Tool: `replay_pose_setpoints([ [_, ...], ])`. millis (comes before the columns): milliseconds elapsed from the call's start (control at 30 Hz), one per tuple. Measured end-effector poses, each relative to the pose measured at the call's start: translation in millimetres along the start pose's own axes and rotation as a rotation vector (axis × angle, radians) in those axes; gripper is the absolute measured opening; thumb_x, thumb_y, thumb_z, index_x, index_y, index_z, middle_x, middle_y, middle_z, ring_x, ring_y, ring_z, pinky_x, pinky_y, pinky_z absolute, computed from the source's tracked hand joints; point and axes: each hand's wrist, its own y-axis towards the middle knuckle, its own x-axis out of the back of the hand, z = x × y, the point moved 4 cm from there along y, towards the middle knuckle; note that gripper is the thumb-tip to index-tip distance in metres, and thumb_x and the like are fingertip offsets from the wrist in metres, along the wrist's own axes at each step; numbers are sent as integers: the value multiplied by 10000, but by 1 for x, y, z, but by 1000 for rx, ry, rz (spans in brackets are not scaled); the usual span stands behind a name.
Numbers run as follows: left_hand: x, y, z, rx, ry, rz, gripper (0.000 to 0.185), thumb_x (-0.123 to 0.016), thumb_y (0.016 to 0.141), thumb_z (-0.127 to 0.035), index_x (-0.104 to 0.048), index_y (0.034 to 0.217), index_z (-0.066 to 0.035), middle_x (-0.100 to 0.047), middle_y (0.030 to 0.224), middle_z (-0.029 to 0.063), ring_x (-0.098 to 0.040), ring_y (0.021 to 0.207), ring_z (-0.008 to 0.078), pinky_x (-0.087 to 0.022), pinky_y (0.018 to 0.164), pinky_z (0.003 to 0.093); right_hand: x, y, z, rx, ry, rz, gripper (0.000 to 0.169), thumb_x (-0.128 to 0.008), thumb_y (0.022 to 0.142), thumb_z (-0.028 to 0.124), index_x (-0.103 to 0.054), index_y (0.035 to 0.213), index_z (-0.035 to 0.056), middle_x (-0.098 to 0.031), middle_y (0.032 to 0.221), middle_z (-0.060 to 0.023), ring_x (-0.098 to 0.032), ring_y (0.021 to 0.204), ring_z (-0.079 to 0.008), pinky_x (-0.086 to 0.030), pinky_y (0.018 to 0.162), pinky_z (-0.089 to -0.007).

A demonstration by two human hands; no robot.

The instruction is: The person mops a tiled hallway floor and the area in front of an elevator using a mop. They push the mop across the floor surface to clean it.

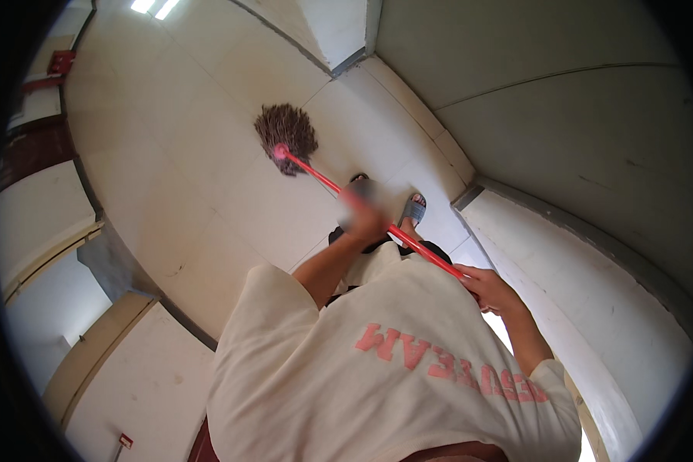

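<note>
A string mop crosses the middle of the view, its red handle [421,248] slanting from my right side forward to the left. The dark brown mop head [289,130] lies spread on the pale tiled floor [196,167], joined to the handle by a pink socket [281,151]. My left hand [367,216] is wrapped around the middle of the handle; part of it is blurred. Farther back, beside my waist, my right hand [485,287] grips the handle near its upper end.
My feet in grey slide sandals [414,211] stand just behind the mop head, to its right. A wall corner [335,72] juts in ahead. On the right is a large grey-green panel [531,86] above a tiled step [416,115]. An open doorway [63,300] is at left.
</note>
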Motion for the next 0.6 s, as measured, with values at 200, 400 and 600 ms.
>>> replay_pose_setpoints([
  [200, 12, -22, -60, -68, -146, 135, 426, -654, 823, -336, -655, 1220, -181, -510, 1393, 106, -415, 1358, 353, -409, 957, 644, 11, -63, -5, -16, -204, -272, 382, -618, 955, 124, -635, 1337, 119, -534, 631, 27, -408, 487, -47, -340, 411, -230],
  [400, 32, -22, -54, 29, -222, -43, 356, -648, 846, -320, -677, 1165, -165, -467, 1438, 124, -391, 1368, 400, -366, 936, 704, 3, -55, 13, 64, -109, -215, 406, -573, 970, 80, -587, 1375, 69, -519, 624, 15, -399, 454, -47, -292, 374, -210],
  [600, 50, -18, -28, 242, -366, -355, 258, -679, 785, -216, -714, 1022, -121, -620, 1236, 156, -496, 1263, 331, -347, 1002, 585, -4, -42, 73, 55, -246, -88, 477, -515, 985, 120, -492, 1461, 99, -475, 590, 25, -342, 401, -43, -267, 360, -225],
])
